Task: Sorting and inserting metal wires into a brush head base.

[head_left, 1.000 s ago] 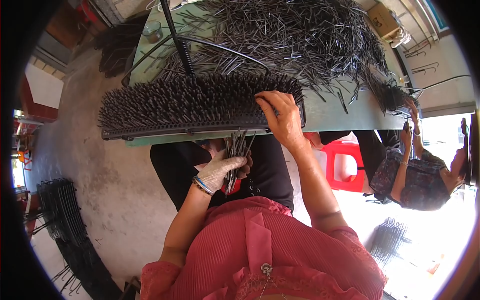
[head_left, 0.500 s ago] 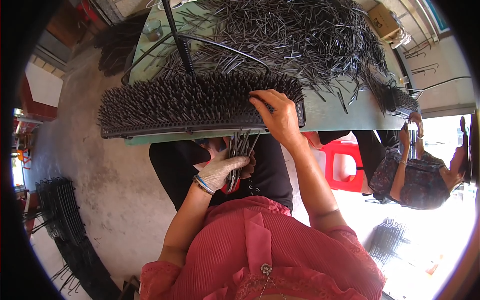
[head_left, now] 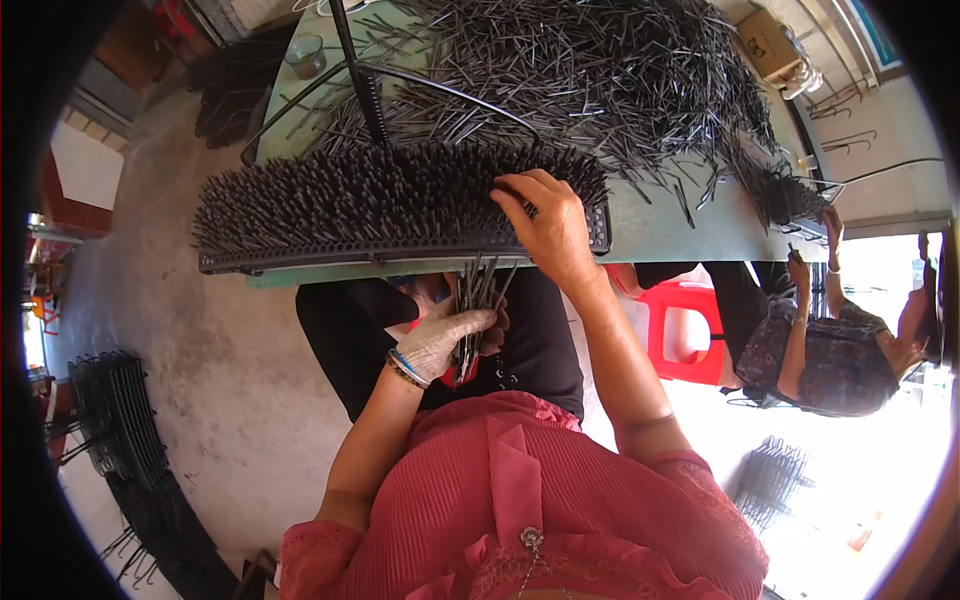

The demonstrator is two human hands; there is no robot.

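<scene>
My left hand (head_left: 438, 343), in a pale work glove, is closed round a bundle of thin dark rods (head_left: 480, 290) above my lap. The rods point up and fan out slightly at the top. My bare right hand (head_left: 553, 232) is over the right part of a long black perforated rack (head_left: 340, 258), thumb and fingertips drawn together among the upright rods (head_left: 320, 205) that fill it densely. What those fingertips pinch, if anything, is too small to make out. The rack lies along the near edge of the green table, with a black wire frame (head_left: 450, 90) rising behind it.
A large heap of loose dark rods (head_left: 600, 75) covers the far part of the table (head_left: 665, 220). A glass (head_left: 305, 55) stands at the far left, a cardboard box (head_left: 765, 45) at the far right. Another person's hand (head_left: 832, 225) is at a second rack (head_left: 795, 200), near a red stool (head_left: 655, 330).
My right hand has shifted slightly left and nearer to me over the rack. My left hand stays round its bundle. At the right, the other person's hands have moved.
</scene>
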